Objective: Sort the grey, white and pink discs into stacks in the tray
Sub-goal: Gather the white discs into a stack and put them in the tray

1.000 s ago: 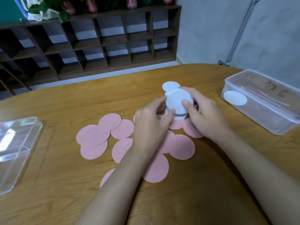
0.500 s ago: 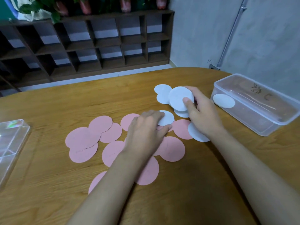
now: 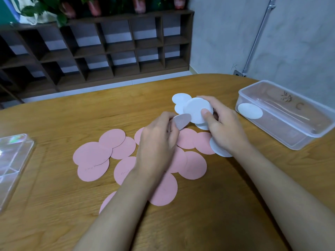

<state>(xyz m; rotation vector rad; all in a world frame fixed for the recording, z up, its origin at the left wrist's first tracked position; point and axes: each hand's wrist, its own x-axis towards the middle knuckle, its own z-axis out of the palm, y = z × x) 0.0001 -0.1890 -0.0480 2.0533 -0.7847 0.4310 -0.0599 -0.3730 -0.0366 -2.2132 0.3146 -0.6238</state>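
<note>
clear lid (image 3: 12, 160) — cut off left | tray (image 3: 282, 131) — cut off right | pink discs (image 3: 92, 154) partly under left hand (image 3: 157, 142)

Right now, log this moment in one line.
left hand: pinches tilted disc | right hand: holds white discs | tray: one white disc

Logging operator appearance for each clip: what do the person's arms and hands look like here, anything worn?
Both are bare. The left hand and right hand wear no gloves or visible rings. The left forearm and right forearm show no sleeve, watch or band up to the frame's edge.
</note>
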